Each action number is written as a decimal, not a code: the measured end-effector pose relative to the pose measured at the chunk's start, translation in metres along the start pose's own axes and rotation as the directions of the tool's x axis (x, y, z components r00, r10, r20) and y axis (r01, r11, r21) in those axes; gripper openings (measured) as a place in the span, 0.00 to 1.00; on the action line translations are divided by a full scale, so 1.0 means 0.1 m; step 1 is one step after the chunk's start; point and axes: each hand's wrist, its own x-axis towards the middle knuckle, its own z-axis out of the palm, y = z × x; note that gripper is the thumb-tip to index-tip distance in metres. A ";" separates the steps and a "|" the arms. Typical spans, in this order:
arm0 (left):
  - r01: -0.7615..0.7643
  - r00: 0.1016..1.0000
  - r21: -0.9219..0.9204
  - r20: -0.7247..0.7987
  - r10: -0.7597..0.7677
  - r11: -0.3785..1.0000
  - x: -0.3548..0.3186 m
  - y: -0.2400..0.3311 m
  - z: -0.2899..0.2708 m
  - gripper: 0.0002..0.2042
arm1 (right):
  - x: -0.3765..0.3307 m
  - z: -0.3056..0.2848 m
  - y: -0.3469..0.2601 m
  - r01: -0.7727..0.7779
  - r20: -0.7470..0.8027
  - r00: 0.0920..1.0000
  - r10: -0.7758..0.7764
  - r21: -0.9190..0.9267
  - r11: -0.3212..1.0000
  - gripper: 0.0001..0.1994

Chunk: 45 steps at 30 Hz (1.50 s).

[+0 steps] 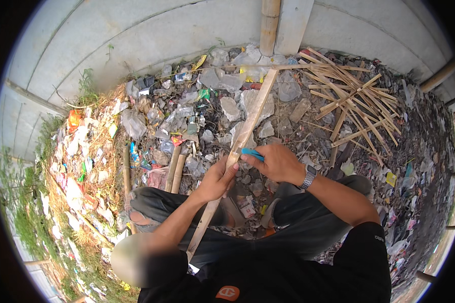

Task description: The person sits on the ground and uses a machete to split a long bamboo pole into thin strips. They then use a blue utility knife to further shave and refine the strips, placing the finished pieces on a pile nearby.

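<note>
Step in hand, as judged: working the face of a wooden strip (255, 113) with a hand tool, probably scraping or trimming it. The strip runs at a slant from the lower body of the seated person up and away to the right, above the littered ground (182, 118).

Left grip (215, 183): closed around the strip below its middle, thumb laid along the upper face. Right grip (277, 164): closed on a blue tool (253, 154), its front end at the strip just beyond the left thumb. The tool's working edge is too small to make out; firm contact cannot be confirmed.

Next move, as judged, calls for a steady left hold, a shallow tool angle and the left thumb clear of the tool's path.

Materials: the strip is pale, flat, narrow and straight-edged, with darker marks on its face. A loose pile of strips (350, 102), thin and crossing at many angles, lies at the upper right. Round bamboo stakes (178, 174) stand near the left knee. Rough grey stones (231, 108) and crumpled plastic film cover the ground before a smooth concrete wall (187, 40)
</note>
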 end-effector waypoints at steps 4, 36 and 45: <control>0.039 0.998 0.143 -0.061 -0.031 0.989 -0.02 -0.07 -0.03 0.20 | 0.21 -0.05 0.34 -0.080 -0.222 0.973 0.061 -0.080 0.994 0.35; -0.065 0.946 0.577 -0.224 0.235 0.814 0.06 0.00 -0.03 0.17 | 0.23 0.14 0.29 0.040 -0.118 0.991 -0.068 -0.225 0.974 0.30; -0.168 0.964 0.533 -0.086 0.250 0.830 -0.12 -0.02 0.17 0.15 | 0.23 -1.59 2.16 -0.485 -0.755 0.500 0.424 0.162 0.860 0.41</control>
